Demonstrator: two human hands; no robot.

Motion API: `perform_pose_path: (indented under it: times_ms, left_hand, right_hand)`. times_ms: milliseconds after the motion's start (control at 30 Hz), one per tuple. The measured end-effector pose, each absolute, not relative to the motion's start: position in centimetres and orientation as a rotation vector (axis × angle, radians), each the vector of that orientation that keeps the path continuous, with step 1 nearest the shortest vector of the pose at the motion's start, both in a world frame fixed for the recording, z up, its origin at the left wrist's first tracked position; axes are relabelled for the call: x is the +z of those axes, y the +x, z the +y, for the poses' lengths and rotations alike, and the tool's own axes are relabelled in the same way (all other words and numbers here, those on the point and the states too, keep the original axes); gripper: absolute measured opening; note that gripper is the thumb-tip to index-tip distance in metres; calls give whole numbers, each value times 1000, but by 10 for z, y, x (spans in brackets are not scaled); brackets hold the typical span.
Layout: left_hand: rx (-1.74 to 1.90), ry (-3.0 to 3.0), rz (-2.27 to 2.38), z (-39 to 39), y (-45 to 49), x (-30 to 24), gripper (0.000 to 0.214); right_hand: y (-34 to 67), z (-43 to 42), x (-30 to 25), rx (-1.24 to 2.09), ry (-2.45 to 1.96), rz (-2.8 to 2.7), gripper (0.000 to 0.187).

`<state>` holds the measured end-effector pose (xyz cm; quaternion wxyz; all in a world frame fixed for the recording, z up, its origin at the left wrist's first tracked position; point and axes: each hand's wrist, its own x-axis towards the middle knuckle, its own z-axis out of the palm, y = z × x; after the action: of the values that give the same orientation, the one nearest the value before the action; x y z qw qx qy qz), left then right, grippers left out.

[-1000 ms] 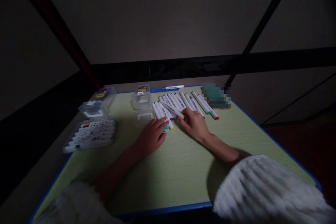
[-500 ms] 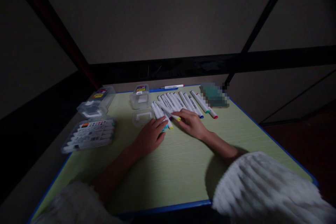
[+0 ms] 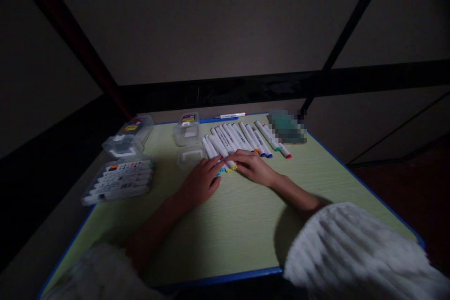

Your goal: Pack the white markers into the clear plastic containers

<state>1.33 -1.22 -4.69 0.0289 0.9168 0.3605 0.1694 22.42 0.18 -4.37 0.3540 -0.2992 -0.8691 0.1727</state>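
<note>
White markers with coloured ends lie side by side in a slanted row on the table. My left hand (image 3: 201,182) rests with fingers stretched over the lower ends of the leftmost markers (image 3: 210,146), next to their blue-green ends. From the other side, my right hand (image 3: 255,168) lays its outstretched fingers against a yellow-ended marker (image 3: 218,146). This marker lies beside another yellow-ended one. The fingertips of both hands are close together, and they cover parts of the markers. Blue, orange, green and red ends show farther right, including a red-ended marker (image 3: 285,152).
A clear case full of markers (image 3: 121,183) lies at the left edge of the green table (image 3: 225,239). Behind it stand an open clear box (image 3: 123,143) and a smaller one (image 3: 187,136). A single marker (image 3: 232,115) lies along the back edge. A blurred green object (image 3: 286,126) lies back right.
The yellow-ended marker at my right hand has shifted left and now lies beside the other yellow one. My right fingers moved slightly left and straightened. The left hand has stayed put.
</note>
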Motion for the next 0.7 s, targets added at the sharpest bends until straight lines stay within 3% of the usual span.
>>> perform_pose_path:
  times_ms: [700]
  left_hand:
    - [531, 2828, 1090, -12, 14, -45, 42]
  right_hand:
    - [227, -1, -46, 381, -678, -2278, 22]
